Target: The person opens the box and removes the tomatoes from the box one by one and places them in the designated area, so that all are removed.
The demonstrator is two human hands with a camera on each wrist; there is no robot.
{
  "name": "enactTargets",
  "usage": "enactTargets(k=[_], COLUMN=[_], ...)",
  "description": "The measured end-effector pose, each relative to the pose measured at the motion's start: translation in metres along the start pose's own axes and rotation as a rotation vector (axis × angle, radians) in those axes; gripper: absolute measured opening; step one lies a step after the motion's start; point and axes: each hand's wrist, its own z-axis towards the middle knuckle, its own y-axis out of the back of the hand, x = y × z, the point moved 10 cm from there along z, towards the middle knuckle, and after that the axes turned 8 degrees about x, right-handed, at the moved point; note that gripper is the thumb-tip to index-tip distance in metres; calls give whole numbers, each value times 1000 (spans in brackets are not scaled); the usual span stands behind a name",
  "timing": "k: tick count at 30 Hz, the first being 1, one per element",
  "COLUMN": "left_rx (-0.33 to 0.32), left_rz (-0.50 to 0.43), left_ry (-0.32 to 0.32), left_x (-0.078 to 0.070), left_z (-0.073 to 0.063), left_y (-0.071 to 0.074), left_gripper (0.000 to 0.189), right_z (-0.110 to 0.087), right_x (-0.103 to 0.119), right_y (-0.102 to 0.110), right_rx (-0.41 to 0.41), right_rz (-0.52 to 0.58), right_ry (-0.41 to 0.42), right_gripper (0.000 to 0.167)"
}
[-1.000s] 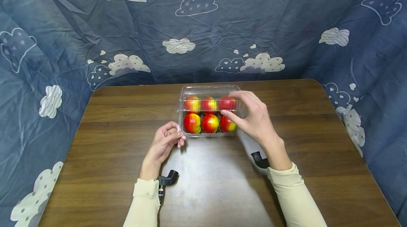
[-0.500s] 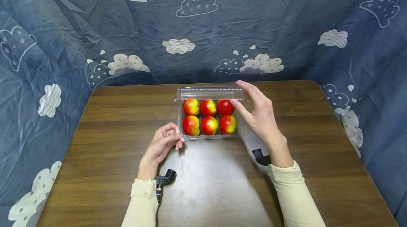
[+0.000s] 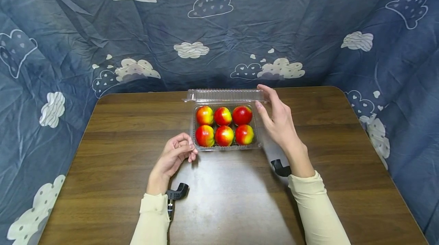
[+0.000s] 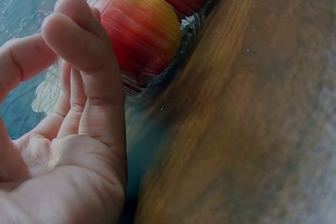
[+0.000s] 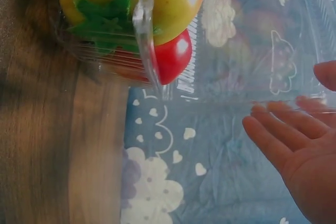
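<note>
A clear plastic clamshell box point(image 3: 228, 148) sits toward the back of the table. In it lie two rows of apple-like red-and-yellow fruits point(image 3: 224, 135); a green leafy part point(image 5: 105, 22) shows on one in the right wrist view. The hinged lid point(image 3: 226, 95) stands raised along the far side. With thumb and forefinger, my left hand point(image 3: 175, 156) pinches the box's near left corner, its other fingers loosely bent. My right hand point(image 3: 279, 123) is at the lid's right end, fingertips against its edge. In the right wrist view its fingers point(image 5: 283, 135) are straight and the thumb apart.
The brown wooden table point(image 3: 113, 172) has its far edge just behind the lid. A dark blue cloth point(image 3: 154, 28) with white clouds hangs behind and at both sides. A black wrist camera point(image 3: 177, 191) sits at the left wrist, another point(image 3: 280, 168) at the right.
The lid has swung up and back, uncovering the rear row of fruits. My right hand has moved away from me and slightly right with it; the left hand stays at the corner.
</note>
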Motion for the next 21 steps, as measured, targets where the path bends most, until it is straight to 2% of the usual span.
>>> enactTargets(k=[6,16,21], left_rx=[-4,8,6], left_rz=[3,1,2], left_ry=[10,-5,-1], left_x=[1,1,2], left_z=[0,0,1], left_y=[1,1,1], left_gripper=[20,20,20], right_z=[4,10,14], right_x=[-7,-20,-31], right_y=[-2,0,-5], right_rx=[-9,-80,-73], right_rz=[-4,127,168], right_ry=[-6,-8,-24], right_gripper=[55,37,37])
